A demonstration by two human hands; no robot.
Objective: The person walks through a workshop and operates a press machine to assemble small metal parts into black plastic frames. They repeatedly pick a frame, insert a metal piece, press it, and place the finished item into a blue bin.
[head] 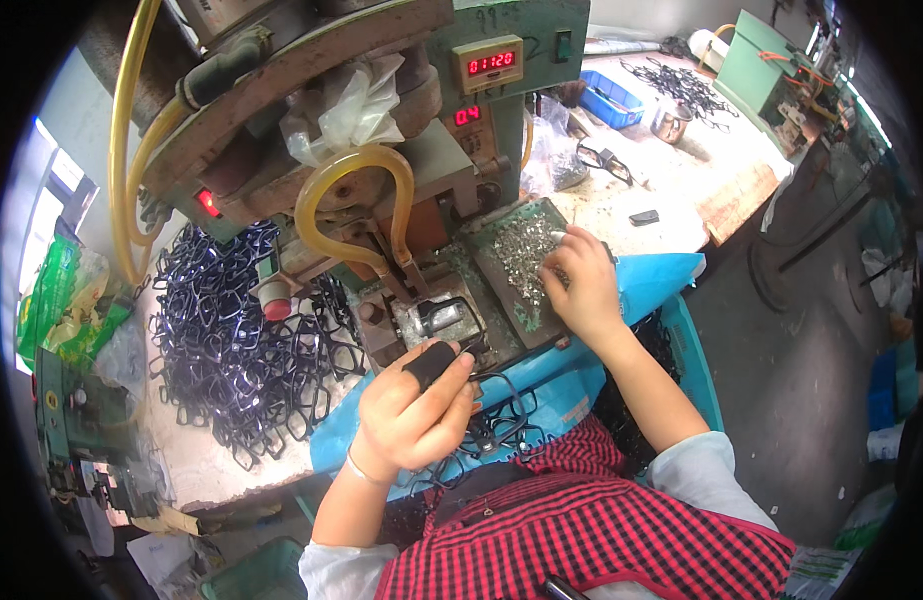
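Observation:
My left hand (416,412) grips a dark eyeglass frame (472,321) at the metal fixture (412,327) of a bench machine. One rim of the frame lies over the fixture's block, below two upright metal prongs (410,279). A black sleeve (430,365) covers a finger of this hand. My right hand (585,281) is over a tray (532,330), its fingertips at a heap of tiny metal parts (523,251). One of its fingers wears a white cover. Whether a part is between its fingertips is too small to make out.
A large heap of dark eyeglass frames (225,337) lies left of the machine (424,176). More frames (499,427) rest on blue sheeting (581,375) at my lap. A blue basket (611,99) and metal cup (670,122) stand at back right. Yellow hoses (309,180) loop in front.

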